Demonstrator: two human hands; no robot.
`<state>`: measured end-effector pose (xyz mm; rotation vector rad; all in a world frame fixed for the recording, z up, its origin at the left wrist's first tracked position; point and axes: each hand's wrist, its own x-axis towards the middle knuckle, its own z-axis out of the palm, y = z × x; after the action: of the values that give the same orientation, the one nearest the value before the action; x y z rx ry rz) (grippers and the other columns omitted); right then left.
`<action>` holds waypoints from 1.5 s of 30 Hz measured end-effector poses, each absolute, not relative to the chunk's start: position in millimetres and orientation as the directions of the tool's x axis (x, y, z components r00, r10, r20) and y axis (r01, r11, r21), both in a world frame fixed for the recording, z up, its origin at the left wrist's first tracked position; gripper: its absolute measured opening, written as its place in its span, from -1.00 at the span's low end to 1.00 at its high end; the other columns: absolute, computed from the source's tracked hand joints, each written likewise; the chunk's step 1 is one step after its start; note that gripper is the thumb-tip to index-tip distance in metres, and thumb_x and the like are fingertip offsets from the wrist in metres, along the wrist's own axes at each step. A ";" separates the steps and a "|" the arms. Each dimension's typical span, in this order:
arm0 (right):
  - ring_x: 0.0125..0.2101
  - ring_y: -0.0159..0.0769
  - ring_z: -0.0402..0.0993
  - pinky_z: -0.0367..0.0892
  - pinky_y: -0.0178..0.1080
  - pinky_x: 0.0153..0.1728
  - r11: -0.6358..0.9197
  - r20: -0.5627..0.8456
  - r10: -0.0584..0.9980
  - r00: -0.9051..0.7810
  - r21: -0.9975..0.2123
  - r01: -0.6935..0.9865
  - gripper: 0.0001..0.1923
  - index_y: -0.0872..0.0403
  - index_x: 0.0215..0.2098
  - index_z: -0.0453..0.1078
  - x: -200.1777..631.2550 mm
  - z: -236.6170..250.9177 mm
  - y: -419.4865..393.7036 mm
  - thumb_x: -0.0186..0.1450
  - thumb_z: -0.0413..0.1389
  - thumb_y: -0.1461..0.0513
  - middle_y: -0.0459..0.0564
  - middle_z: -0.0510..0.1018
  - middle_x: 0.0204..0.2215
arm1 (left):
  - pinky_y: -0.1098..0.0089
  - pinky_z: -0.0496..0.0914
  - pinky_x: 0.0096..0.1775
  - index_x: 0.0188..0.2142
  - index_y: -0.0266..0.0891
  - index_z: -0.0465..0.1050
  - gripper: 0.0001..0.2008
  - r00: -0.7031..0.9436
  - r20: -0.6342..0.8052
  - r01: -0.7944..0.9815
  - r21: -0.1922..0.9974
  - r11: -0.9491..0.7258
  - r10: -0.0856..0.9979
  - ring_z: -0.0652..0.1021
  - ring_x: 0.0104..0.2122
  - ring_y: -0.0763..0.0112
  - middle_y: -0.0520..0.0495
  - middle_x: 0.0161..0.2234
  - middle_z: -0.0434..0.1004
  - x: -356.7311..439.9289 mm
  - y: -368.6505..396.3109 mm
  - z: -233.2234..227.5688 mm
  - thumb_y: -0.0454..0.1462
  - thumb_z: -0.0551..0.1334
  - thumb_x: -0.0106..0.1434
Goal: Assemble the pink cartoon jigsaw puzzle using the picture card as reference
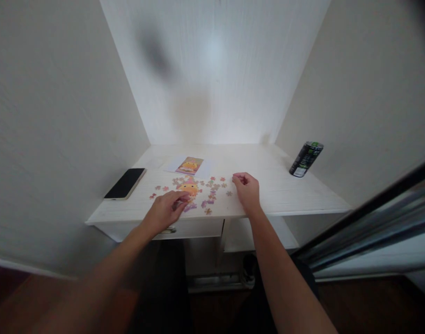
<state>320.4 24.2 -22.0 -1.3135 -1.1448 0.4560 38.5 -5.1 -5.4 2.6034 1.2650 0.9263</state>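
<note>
Partly assembled orange-and-pink jigsaw cluster (189,188) lying near front edge of white wooden surface (285,190); only small patch joined, many loose pink and tan pieces (212,192) lying scattered around it. Left hand (165,211) resting on cluster's near edge, fingers pressing flat. Right hand (247,188) hovering just right of pieces, fingers curling, possibly pinching piece; cannot tell. Small reference picture card (189,165) lying behind. Black smartphone (125,183) left, black-and-green drink can (306,159) far right. Piece shapes too small to read.
</note>
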 end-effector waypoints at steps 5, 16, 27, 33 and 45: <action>-0.42 -0.26 0.48 0.38 -0.22 -0.32 0.264 0.366 0.814 0.451 -0.925 0.274 -0.73 0.13 -0.32 0.51 320.3 -22.6 22.5 0.14 0.14 0.11 0.03 0.60 -0.44 | 0.26 0.49 -0.11 -0.03 -0.20 0.45 -0.74 0.467 0.493 0.656 0.364 -0.661 0.735 0.62 -0.21 0.29 -0.12 -0.18 0.63 36.9 -4.6 -9.6 -0.19 0.16 0.33; -0.44 -0.28 0.44 0.33 -0.23 -0.34 0.246 0.345 0.830 0.437 -0.931 0.268 -0.77 0.12 -0.33 0.52 321.0 -22.9 20.5 0.15 0.18 0.12 0.01 0.59 -0.44 | 0.30 0.49 -0.14 -0.09 -0.20 0.46 -0.78 0.464 0.492 0.669 0.350 -0.655 0.737 0.62 -0.24 0.30 -0.09 -0.22 0.62 38.1 -4.6 -6.4 -0.20 0.20 0.31; -0.45 -0.29 0.41 0.31 -0.24 -0.36 0.248 0.331 0.837 0.436 -0.939 0.237 -0.75 0.12 -0.34 0.51 321.2 -21.3 20.6 0.15 0.18 0.10 0.01 0.57 -0.45 | 0.32 0.48 -0.16 -0.22 -0.20 0.48 -0.85 0.516 0.496 0.630 0.334 -0.702 0.698 0.60 -0.25 0.32 -0.08 -0.25 0.61 46.2 -2.9 2.3 -0.21 0.19 0.32; -0.44 -0.31 0.42 0.32 -0.24 -0.33 0.279 0.361 0.833 0.419 -0.928 0.246 -0.76 0.12 -0.33 0.51 321.4 -21.8 20.4 0.18 0.17 0.11 -0.01 0.57 -0.44 | 0.31 0.47 -0.16 -0.21 -0.20 0.48 -0.86 0.526 0.466 0.636 0.341 -0.693 0.712 0.60 -0.23 0.32 -0.08 -0.23 0.61 48.9 0.9 -3.3 -0.23 0.17 0.32; -0.45 -0.33 0.40 0.29 -0.24 -0.35 0.285 0.336 0.842 0.421 -0.941 0.181 -0.78 0.11 -0.33 0.51 320.8 -23.0 20.2 0.16 0.21 0.11 -0.02 0.56 -0.46 | 0.27 0.47 -0.12 -0.17 -0.21 0.49 -0.85 0.539 0.458 0.627 0.342 -0.700 0.707 0.58 -0.19 0.29 -0.09 -0.21 0.61 47.5 4.1 -6.4 -0.27 0.17 0.33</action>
<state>320.8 20.2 -23.0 -1.2294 -1.0769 0.5814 47.5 4.1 -6.4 2.6340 1.1487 0.8790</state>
